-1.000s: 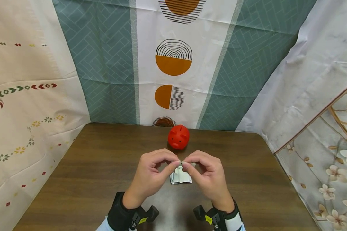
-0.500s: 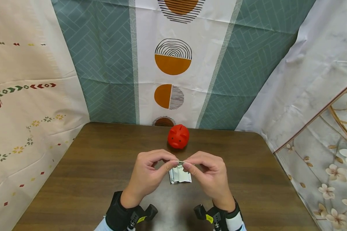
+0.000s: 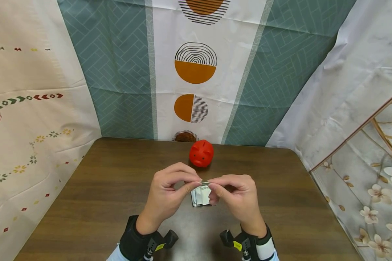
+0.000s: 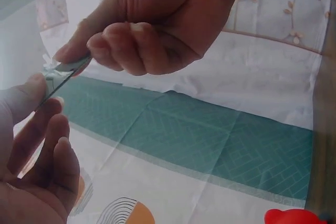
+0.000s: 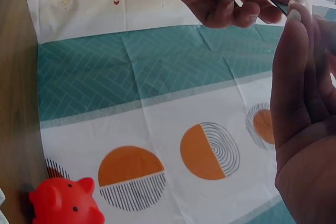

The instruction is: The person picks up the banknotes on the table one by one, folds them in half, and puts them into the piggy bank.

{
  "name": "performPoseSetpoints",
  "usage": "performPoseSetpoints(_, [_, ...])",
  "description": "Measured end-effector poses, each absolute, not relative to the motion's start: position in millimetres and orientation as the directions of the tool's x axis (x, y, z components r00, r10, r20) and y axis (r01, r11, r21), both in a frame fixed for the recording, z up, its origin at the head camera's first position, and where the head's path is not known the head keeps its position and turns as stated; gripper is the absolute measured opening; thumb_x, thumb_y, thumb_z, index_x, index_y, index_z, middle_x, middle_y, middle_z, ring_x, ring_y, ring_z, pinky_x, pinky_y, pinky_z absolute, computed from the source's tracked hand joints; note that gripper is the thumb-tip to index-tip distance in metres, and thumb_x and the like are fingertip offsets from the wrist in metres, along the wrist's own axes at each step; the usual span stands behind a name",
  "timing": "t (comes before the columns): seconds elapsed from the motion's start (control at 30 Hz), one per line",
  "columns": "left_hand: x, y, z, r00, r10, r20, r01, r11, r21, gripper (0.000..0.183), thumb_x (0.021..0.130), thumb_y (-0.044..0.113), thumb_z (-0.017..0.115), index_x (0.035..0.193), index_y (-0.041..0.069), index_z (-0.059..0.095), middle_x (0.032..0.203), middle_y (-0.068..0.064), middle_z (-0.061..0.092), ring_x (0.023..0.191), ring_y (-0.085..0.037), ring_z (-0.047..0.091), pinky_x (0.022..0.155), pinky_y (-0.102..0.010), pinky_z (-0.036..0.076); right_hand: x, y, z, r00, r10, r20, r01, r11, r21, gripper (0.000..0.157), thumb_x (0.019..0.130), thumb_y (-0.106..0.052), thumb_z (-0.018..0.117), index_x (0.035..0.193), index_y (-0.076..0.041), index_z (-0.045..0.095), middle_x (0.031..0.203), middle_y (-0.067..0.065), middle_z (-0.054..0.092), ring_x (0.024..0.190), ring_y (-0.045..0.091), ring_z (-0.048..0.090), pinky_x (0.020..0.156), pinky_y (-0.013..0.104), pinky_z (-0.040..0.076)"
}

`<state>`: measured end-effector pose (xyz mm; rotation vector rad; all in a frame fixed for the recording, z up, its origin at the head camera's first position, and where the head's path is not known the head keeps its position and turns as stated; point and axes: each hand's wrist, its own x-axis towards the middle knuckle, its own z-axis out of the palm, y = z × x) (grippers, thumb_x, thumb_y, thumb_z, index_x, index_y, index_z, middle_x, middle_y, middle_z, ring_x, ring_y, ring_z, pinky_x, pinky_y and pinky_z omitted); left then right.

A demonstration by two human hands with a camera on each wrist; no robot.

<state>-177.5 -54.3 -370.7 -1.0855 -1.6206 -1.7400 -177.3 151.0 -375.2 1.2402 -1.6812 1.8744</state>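
Between the fingertips of both hands is a thin folded strip that looks like a banknote (image 4: 60, 77); the head view shows only its narrow edge. My left hand (image 3: 166, 197) pinches one end between thumb and fingers. The other end is pinched by my right hand (image 3: 240, 197), with its lower fingers curled. Just beneath the fingertips, pale green-white folded paper that looks like banknotes (image 3: 199, 195) lies on the table, partly covered by the right fingers. Beyond the hands stands a red piggy bank (image 3: 201, 154), its slotted top showing; the right wrist view catches it (image 5: 63, 203) at lower left.
The brown wooden table (image 3: 117, 174) reaches back to a hanging patterned cloth (image 3: 196, 72). More cloth hangs at the left (image 3: 36, 145) and the right (image 3: 356, 145). Both wrists wear black bands with small camera mounts.
My hands have drawn slightly apart, so more of the strip shows between them. The right hand's lower fingers have come down over part of the paper on the table. The piggy bank stays put.
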Motion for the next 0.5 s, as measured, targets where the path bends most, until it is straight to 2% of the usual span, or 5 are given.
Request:
performPoseSetpoints(0.13, [-178.3, -54.7, -370.9, -0.547, 0.157, 0.823, 0.817, -0.118, 0.565, 0.020, 0.079, -0.009, 0.080, 0.093, 0.006, 0.079, 0.083, -0.007, 0.071, 0.078, -0.014, 0.066, 0.066, -0.024, 0.054, -175.2, 149.3, -374.4, -0.631, -0.285, 0.722, -0.659, -0.295, -0.692, 0.023, 0.089, 0.019, 0.063, 0.103, 0.004, 0.075, 0.073, 0.015, 0.071, 0.058, 0.017, 0.070, 0.052, 0.036, 0.060])
performPoseSetpoints(0.23, [-177.4, -55.6, -371.8, -0.606, 0.196, 0.771, 0.770, -0.099, 0.631, 0.020, 0.084, -0.005, 0.079, 0.098, 0.008, 0.078, 0.085, -0.006, 0.074, 0.076, -0.012, 0.065, 0.059, -0.022, 0.050, -174.6, 148.5, -373.8, -0.659, -0.276, 0.700, -0.626, -0.316, -0.713, 0.025, 0.089, 0.020, 0.063, 0.106, 0.005, 0.074, 0.083, 0.009, 0.076, 0.065, 0.017, 0.073, 0.058, 0.038, 0.062])
performPoseSetpoints(0.37, [-174.4, -55.6, -373.0, -0.686, 0.227, 0.691, 0.689, -0.103, 0.718, 0.019, 0.087, -0.003, 0.077, 0.102, 0.008, 0.076, 0.088, -0.007, 0.074, 0.078, -0.012, 0.061, 0.058, -0.020, 0.049, -175.5, 148.0, -373.3, -0.650, -0.250, 0.718, -0.645, -0.319, -0.694, 0.032, 0.084, 0.024, 0.065, 0.110, 0.006, 0.073, 0.094, 0.005, 0.077, 0.072, 0.018, 0.073, 0.065, 0.035, 0.063])
performPoseSetpoints(0.5, [-172.9, -53.4, -373.9, -0.695, 0.220, 0.685, 0.677, -0.123, 0.726, 0.020, 0.087, -0.005, 0.076, 0.103, 0.006, 0.075, 0.089, -0.009, 0.073, 0.079, -0.015, 0.061, 0.062, -0.023, 0.054, -176.5, 146.2, -373.9, -0.628, -0.232, 0.743, -0.680, -0.301, -0.669, 0.037, 0.081, 0.026, 0.067, 0.110, 0.004, 0.073, 0.097, 0.005, 0.076, 0.074, 0.019, 0.072, 0.065, 0.031, 0.062])
